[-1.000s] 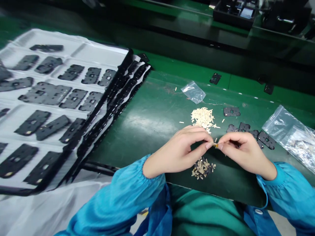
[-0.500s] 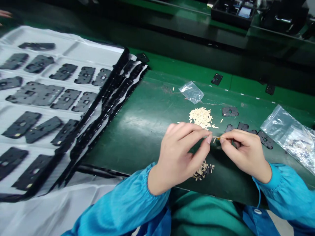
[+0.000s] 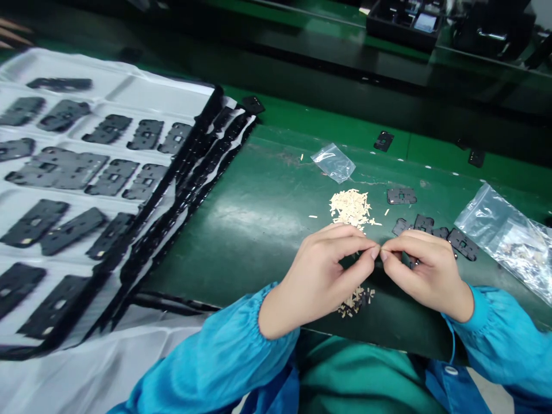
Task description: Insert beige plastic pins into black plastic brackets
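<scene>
Over the green work surface, my left hand (image 3: pixel 328 273) and my right hand (image 3: pixel 425 264) pinch with thumb and forefinger, the fingertips nearly touching each other. A small tan strip that showed between them a moment ago is now hidden by the fingers. Behind my left hand lies a pile of cream strips (image 3: pixel 350 206). A second heap of small tan and black pieces (image 3: pixel 357 302) is partly covered by that hand. Beyond my right hand, several flat black plastic parts (image 3: pixel 463 244) lie together, and a single black plastic part (image 3: pixel 401 196) rests just behind them.
At the left, a stack of trays has a white top tray (image 3: pixel 146 95) with several black parts in its compartments. A small clear zip bag (image 3: pixel 333 163) lies behind the cream pile. A larger clear bag (image 3: pixel 513 241) is at right. Another person's fingers (image 3: pixel 12 33) show at the far left.
My fingertips have come together, closing the small gap between the hands. The tan strip seen in that gap is now out of sight. The view has shifted slightly.
</scene>
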The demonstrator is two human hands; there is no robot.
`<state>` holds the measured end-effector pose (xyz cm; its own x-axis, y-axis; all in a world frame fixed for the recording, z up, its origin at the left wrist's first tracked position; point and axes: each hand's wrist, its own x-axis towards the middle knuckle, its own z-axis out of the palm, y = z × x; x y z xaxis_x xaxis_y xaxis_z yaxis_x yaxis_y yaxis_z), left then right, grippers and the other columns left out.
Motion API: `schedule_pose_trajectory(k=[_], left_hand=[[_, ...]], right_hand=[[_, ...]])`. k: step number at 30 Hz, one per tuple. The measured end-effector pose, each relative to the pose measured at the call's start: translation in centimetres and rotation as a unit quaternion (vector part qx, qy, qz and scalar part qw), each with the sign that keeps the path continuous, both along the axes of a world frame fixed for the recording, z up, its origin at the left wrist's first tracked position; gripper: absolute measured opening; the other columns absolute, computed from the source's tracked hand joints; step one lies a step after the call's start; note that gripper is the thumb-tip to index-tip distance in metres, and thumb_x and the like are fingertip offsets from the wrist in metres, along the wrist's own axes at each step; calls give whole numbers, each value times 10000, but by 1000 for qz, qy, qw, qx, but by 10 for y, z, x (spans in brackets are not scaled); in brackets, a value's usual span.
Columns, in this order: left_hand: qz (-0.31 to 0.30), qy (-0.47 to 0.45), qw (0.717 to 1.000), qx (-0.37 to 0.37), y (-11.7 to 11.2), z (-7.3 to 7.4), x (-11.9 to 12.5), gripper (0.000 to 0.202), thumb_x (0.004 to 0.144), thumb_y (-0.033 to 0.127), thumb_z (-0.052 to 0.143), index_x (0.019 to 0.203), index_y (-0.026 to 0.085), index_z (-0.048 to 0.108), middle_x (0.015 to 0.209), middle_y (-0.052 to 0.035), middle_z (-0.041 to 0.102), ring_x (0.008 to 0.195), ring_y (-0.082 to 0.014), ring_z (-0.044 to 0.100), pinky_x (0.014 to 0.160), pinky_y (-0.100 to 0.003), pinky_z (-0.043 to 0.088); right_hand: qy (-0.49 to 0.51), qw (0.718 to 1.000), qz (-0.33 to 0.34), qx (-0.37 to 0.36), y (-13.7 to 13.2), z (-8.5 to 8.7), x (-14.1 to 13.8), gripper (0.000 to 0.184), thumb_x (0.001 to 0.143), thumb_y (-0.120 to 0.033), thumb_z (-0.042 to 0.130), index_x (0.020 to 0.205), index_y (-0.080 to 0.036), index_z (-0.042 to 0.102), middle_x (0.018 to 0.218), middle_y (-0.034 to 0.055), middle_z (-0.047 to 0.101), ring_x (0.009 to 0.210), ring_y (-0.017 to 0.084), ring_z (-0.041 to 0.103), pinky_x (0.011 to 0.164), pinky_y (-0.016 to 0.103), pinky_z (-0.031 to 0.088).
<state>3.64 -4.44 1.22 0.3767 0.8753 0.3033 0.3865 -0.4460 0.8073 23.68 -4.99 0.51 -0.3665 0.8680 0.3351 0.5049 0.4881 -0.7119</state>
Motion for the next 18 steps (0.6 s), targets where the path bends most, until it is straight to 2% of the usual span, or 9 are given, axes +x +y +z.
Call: schedule_pose_trajectory(k=[4, 8, 10, 13, 16, 18], left_hand=[[-11, 0, 1000, 5, 0, 2, -1, 184, 963, 154, 594, 890, 199, 758, 800, -19, 749, 727, -154, 672, 700, -313, 543], [1, 25, 999, 32, 7, -9, -4, 155, 959, 167, 610, 886, 200, 742, 821, -17, 757, 748, -158, 678, 721, -316, 541], [40, 90, 993, 70, 13, -18, -7, 150, 941, 162, 613, 843, 196, 723, 808, -20, 752, 750, -175, 671, 718, -331, 528], [110, 186, 966, 143, 16, -27, -9, 128, 911, 174, 634, 796, 184, 689, 780, -39, 731, 731, -204, 655, 662, -344, 498], [94, 186, 946, 250, 10, -26, -6, 32, 893, 177, 684, 913, 175, 710, 830, -48, 745, 716, -201, 662, 618, -334, 485], [66, 172, 938, 294, 4, -24, -1, 108, 885, 156, 700, 992, 168, 714, 858, -48, 758, 703, -186, 672, 611, -321, 503]], right_hand=[[17, 1000, 6, -10, 0, 0, 0, 149, 908, -150, 618, 805, -212, 705, 645, -10, 627, 584, 133, 557, 599, 286, 473], [29, 999, 0, -37, -1, 2, 0, 151, 890, -139, 618, 799, -211, 715, 644, -12, 634, 565, 125, 539, 583, 279, 460], [41, 997, -17, -63, 0, 1, 0, 149, 871, -129, 624, 786, -206, 719, 638, -15, 627, 551, 118, 521, 566, 270, 444], [71, 987, -71, -123, 1, -4, 0, 135, 847, -138, 636, 763, -200, 722, 631, -17, 618, 534, 112, 498, 529, 257, 411], [106, 966, -123, -200, 3, -9, 0, 130, 854, -189, 632, 754, -190, 714, 628, -14, 612, 535, 113, 487, 507, 245, 398], [124, 954, -120, -243, 4, -10, -1, 140, 870, -223, 626, 756, -186, 698, 628, -15, 597, 560, 118, 494, 519, 241, 408]])
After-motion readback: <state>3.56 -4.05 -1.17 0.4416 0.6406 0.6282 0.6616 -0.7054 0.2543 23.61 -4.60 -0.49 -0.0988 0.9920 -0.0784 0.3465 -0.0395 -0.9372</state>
